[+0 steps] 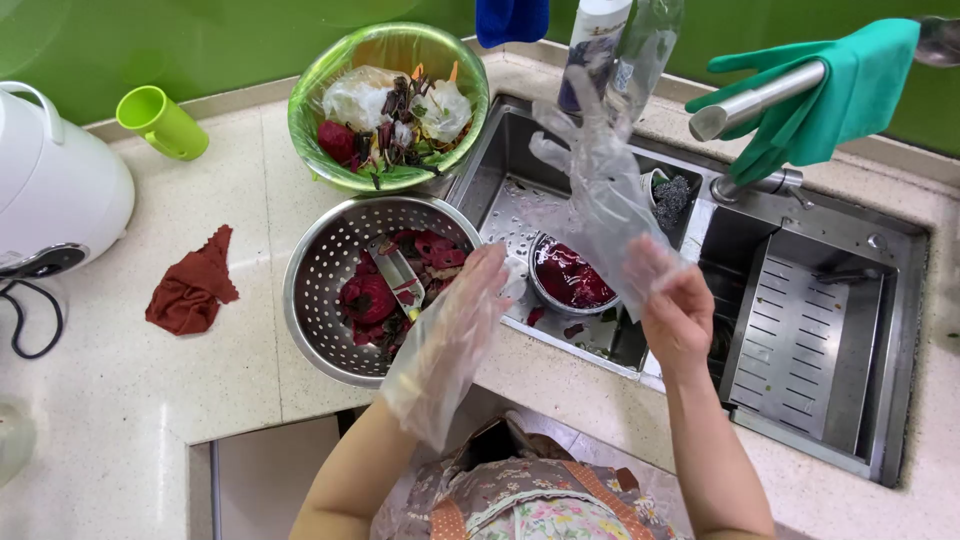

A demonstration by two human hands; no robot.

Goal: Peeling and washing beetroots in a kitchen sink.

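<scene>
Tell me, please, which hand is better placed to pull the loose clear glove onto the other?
Probably the left hand: it is already gloved and free, beside the loose clear glove, whose cuff the bare right hand pinches open.

A home kitchen: a steel sink (800, 330) with faucet (750, 105) set in a speckled tabletop (150, 390), a colander (320, 290) of beet peelings, a rice cooker (50, 190).

Thin clear plastic, shiny steel
Filmy crinkled glove (600, 190), perforated glossy metal colander (325, 275), brushed steel sink (800, 330), speckled polished stone table (130, 390)
</scene>
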